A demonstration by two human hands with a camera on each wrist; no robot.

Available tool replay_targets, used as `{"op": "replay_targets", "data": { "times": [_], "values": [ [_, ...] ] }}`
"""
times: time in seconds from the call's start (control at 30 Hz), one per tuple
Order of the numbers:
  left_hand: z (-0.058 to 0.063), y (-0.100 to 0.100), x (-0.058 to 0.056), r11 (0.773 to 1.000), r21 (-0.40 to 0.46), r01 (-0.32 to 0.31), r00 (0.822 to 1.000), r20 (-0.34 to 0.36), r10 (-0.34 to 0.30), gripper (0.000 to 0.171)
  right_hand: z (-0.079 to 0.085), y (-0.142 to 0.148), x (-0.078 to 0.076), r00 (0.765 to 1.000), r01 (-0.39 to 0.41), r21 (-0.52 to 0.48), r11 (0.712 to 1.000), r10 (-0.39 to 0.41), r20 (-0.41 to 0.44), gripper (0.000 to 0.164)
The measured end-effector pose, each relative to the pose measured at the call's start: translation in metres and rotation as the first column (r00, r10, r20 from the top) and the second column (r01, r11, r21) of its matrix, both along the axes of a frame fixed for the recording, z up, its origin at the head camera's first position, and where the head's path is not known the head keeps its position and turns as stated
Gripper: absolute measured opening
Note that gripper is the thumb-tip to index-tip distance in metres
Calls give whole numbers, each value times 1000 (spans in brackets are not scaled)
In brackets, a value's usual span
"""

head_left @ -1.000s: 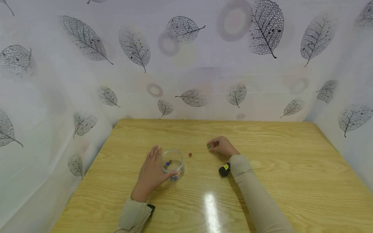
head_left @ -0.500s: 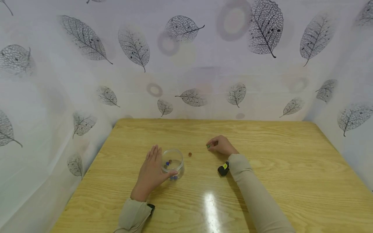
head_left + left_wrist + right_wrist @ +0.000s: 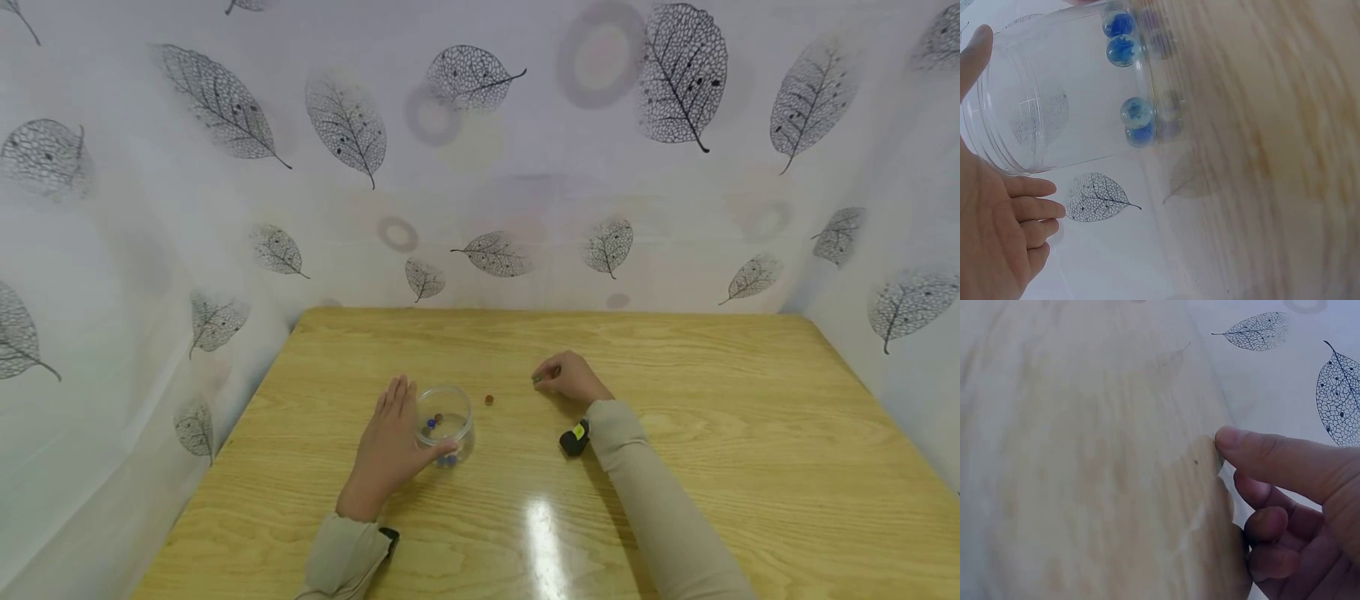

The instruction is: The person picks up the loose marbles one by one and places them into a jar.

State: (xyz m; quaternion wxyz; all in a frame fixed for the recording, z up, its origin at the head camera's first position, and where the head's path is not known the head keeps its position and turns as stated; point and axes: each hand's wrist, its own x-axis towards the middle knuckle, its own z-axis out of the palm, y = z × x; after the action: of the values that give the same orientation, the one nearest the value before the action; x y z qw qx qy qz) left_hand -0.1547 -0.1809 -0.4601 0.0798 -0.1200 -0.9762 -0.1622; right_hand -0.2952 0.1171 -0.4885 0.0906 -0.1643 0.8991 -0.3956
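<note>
A clear round jar (image 3: 467,433) stands upright on the table with several marbles in it; blue marbles (image 3: 1124,50) lie at its bottom in the left wrist view. Along the jar's left side lies my left hand (image 3: 386,446), fingers straight and thumb across the near side by the rim. My right hand (image 3: 573,377) is at the tabletop to the right, pinching a small green marble (image 3: 537,380) between thumb and fingertips. In the right wrist view the thumb and fingers hide most of that marble. A brown marble (image 3: 489,400) sits on the table between the jar and my right hand.
The wooden table (image 3: 720,450) reaches back to a leaf-patterned cloth (image 3: 540,192) that also hangs at both sides. A black wrist device (image 3: 574,439) with a yellow mark is on the right wrist, and another dark device (image 3: 388,540) shows at the left cuff.
</note>
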Motion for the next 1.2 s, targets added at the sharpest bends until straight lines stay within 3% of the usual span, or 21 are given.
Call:
{"op": "replay_targets", "data": {
  "times": [0.5,0.7,1.2],
  "values": [
    [-2,0,0,1000,-16,5,1000,-26,-5,111,4,2,8,997,-8,-49,999,4,-73,16],
    [-2,-1,0,1000,-15,3,1000,-21,-3,111,13,-2,14,998,11,-89,996,-17,-64,18],
    [-1,1,-1,1000,6,-1,1000,-8,1,111,43,-26,29,993,-64,-161,985,47,-108,19]
  ]
}}
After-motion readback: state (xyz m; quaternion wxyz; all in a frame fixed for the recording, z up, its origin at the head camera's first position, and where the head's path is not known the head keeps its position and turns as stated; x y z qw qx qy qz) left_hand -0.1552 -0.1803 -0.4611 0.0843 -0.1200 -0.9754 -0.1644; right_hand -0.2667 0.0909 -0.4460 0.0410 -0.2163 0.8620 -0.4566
